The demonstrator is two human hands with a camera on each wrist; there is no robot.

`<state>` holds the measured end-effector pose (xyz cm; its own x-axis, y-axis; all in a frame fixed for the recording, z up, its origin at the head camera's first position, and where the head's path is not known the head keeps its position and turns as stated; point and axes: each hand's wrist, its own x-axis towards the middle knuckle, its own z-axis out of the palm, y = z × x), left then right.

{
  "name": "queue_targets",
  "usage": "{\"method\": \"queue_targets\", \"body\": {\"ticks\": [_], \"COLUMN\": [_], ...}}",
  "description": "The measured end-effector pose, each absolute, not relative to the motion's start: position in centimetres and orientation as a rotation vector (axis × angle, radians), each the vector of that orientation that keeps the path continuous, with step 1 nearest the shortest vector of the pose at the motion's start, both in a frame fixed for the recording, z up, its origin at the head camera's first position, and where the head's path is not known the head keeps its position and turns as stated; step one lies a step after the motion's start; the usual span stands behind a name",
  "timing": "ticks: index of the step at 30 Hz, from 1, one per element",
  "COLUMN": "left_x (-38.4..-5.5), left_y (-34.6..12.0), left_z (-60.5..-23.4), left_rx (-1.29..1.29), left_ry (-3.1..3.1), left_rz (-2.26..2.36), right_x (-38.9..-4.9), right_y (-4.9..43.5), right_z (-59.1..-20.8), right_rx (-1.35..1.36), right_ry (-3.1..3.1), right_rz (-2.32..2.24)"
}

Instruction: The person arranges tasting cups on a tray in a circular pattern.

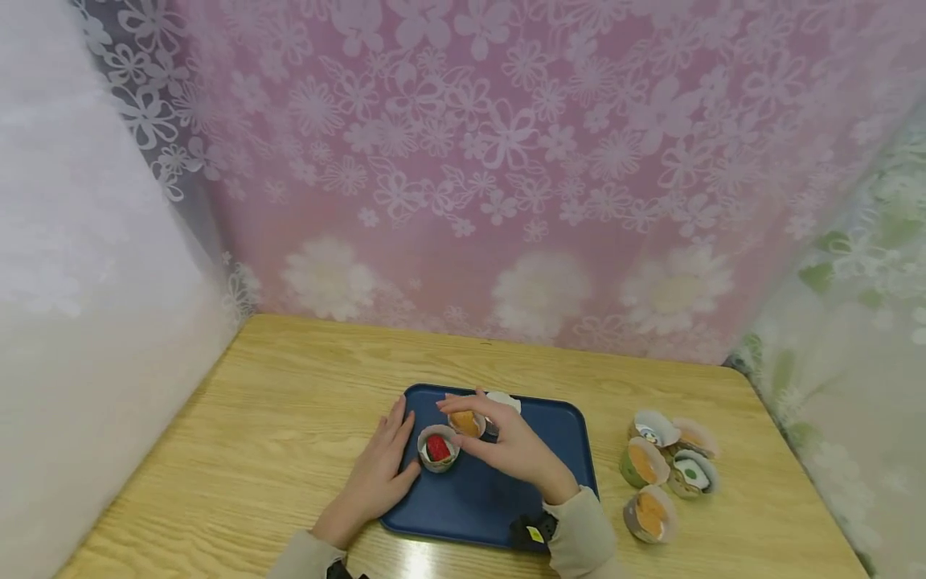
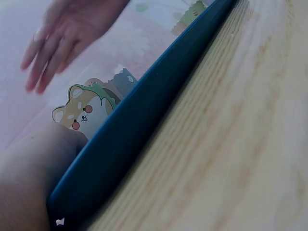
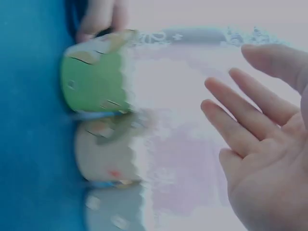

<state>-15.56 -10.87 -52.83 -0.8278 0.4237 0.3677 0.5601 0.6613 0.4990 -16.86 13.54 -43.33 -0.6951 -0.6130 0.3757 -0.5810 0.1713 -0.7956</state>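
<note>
We have the red-topped cup [image 1: 437,450] on the tray [image 1: 557,450], by its left edge. Just beyond it, toward the far edge, stand the orange-topped cup [image 1: 467,423] and a third cup [image 1: 505,400], partly hidden.

Our right hand [image 1: 510,441] hovers by the cups with fingers apart, gripping nothing. Our left hand [image 1: 379,470] lies along the tray's left edge, fingers straight and clamped on nothing; whether it touches the red-topped cup we cannot tell.

To settle the cups well, we judge it best to nudge them low on the wall, since the paper rims look soft, and to keep fingers off the toppings.

The red-topped cup stands upright, mouth up; being round, it shows no long axis lying along the tray.

Five more cups [image 1: 644,464] stand on the table [image 1: 289,418], well beyond the tray's right edge.
</note>
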Motion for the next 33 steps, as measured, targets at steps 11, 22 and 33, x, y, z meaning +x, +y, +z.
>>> {"method": "queue_targets", "body": {"ticks": [11,22,33], "left_x": [-15.6,-15.4,-15.4], "left_y": [-10.7,-10.8,-10.5], "left_z": [-52.9,-52.9,-52.8], "left_rx": [-0.772,-0.758,-0.743], "left_ry": [-2.685,-2.688,-2.668], "left_rz": [-0.926,-0.918,-0.938], "right_x": [-13.3,-7.9,-3.6], "right_y": [19.8,27.0,31.5], "right_z": [-39.8,-40.1,-44.3], "right_rx": [-0.986,-0.534,0.558], "right_ry": [2.588,2.827,2.976], "right_rz": [-1.712,-1.846,-2.007]}}
